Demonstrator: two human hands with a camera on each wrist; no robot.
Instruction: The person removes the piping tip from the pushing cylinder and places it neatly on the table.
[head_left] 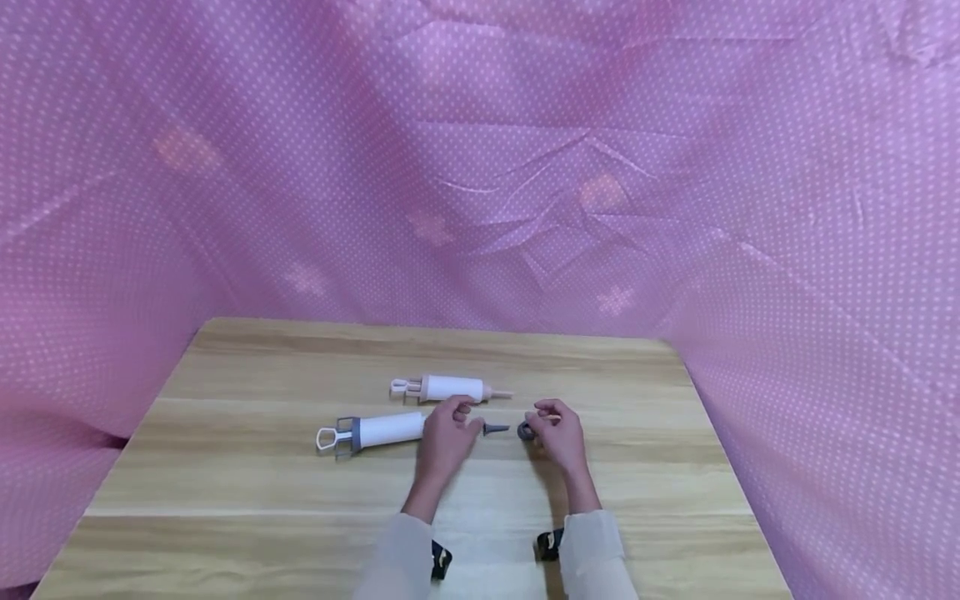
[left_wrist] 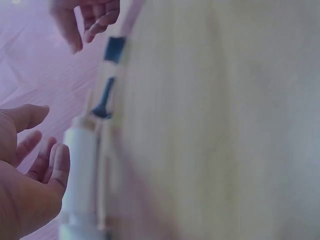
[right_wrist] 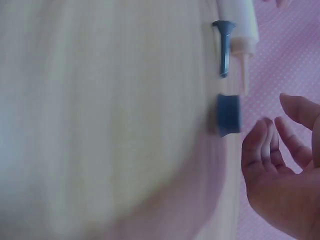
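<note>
A white syringe-like tool with grey fittings (head_left: 390, 429) lies on the table, its pull ring pointing left. My left hand (head_left: 446, 442) hovers over its front end and hides it; the fingers are loosely bent with nothing between them. To the right lie a slim grey nozzle (head_left: 496, 429) with a flared base and a short grey ring-shaped cap (right_wrist: 228, 115). Beside the cap is my right hand (right_wrist: 282, 175), fingers loosely curved and apart from it in the right wrist view. Behind lies a second syringe-like tool (head_left: 453, 388), white with beige fittings, its thin nozzle attached.
The wooden table (head_left: 247, 475) has pink dotted cloth (head_left: 480, 183) hanging behind it and at both sides. A black wrist device (head_left: 441, 561) shows at the left sleeve, and another black device (head_left: 549, 544) at the right.
</note>
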